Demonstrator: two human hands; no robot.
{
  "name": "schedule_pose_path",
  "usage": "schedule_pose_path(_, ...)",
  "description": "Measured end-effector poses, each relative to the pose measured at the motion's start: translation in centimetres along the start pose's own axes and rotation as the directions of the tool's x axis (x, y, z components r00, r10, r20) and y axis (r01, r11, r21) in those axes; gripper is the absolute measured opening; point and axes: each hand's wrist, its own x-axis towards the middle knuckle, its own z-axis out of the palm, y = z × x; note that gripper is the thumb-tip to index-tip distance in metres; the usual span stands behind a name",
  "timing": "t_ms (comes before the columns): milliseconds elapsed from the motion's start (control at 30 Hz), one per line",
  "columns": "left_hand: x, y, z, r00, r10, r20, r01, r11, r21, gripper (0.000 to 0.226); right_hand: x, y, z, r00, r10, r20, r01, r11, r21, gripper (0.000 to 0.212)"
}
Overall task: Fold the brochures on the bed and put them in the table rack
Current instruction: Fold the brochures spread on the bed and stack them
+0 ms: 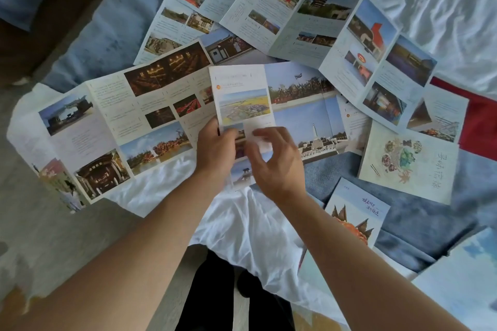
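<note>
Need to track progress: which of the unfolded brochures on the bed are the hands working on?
The long photo brochure nearest the bed's edge: both the left hand and right hand pinch its raised middle panel; the others lie untouched farther back.

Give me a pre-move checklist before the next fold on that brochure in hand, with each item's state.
1. Both hands on the panel: left hand and right hand pinch the folded panel at its lower edge: ok.
2. Panel edges squared: cannot tell.
3. Rest of this long brochure lies flat: not ok, creases stand up.
4. Other unfolded brochure clear of it: not ok, overlaps.
5. Table rack in sight: not ok.
</note>
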Motion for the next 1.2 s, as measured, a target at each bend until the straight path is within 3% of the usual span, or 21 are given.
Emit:
schedule_pose_path(133,0.0,0.5,0.1,0.995,-0.099,-0.025,0.098,0.994,-0.051,0.027,0.6,1.5,-1.1,0.99,0.062,-0.127,-0.072,0.995,-0.074,0.05)
schedule_pose_path(267,-0.4,0.5,0.6,0.996,-0.084,-0.009,0.083,0.996,-0.043,0.03,0.7,2.1,-1.8,0.982,0.165,-0.093,-0.169,0.985,-0.03,0.073)
schedule_pose_path(433,-0.7,0.1,1.4,0.997,-0.065,0.044,0.067,0.997,-0.033,0.043,0.8,2.3,-1.8,0.977,0.205,-0.055,-0.203,0.978,0.049,0.074)
schedule_pose_path(533,-0.3,-0.3,1.2,0.998,0.026,-0.051,-0.022,0.996,0.091,0.046,1.0,2.8,-1.7,0.978,0.206,-0.042,-0.205,0.979,0.02,0.073)
schedule_pose_path(600,0.0,-0.8,0.7,0.984,0.136,-0.111,-0.106,0.963,0.248,0.064,1.0,3.2,-1.6,0.979,0.206,-0.01,-0.206,0.978,-0.04,0.075)
schedule_pose_path(667,0.3,-1.4,0.0,0.954,0.272,-0.128,-0.18,0.857,0.483,0.086,1.1,3.8,-1.7,0.978,0.21,0.013,-0.207,0.971,-0.118,0.076)
schedule_pose_path(767,0.4,-2.2,-0.4,0.9,0.436,0.022,-0.267,0.509,0.818,0.093,1.0,4.9,-2.0,0.974,0.227,-0.002,-0.22,0.939,-0.264,0.077)
schedule_pose_path(933,-0.3,-3.0,1.1,0.848,0.383,0.365,-0.498,0.341,0.798,0.078,0.4,6.6,-3.2,0.947,0.309,-0.09,-0.319,0.864,-0.389,0.076)
schedule_pose_path(1033,-0.9,-3.4,2.7,0.804,0.294,0.517,-0.583,0.217,0.783,0.096,0.0,7.5,-3.9,0.902,0.406,-0.144,-0.431,0.841,-0.328,0.079)
schedule_pose_path(1133,-1.4,-4.3,3.9,0.813,0.181,0.553,-0.563,0.004,0.826,0.115,0.2,7.7,-4.4,0.877,0.437,-0.197,-0.478,0.829,-0.291,0.082)
schedule_pose_path(1200,-1.6,-4.9,4.0,0.838,0.158,0.522,-0.523,-0.041,0.851,0.116,0.5,7.9,-4.7,0.889,0.418,-0.185,-0.457,0.821,-0.342,0.084)
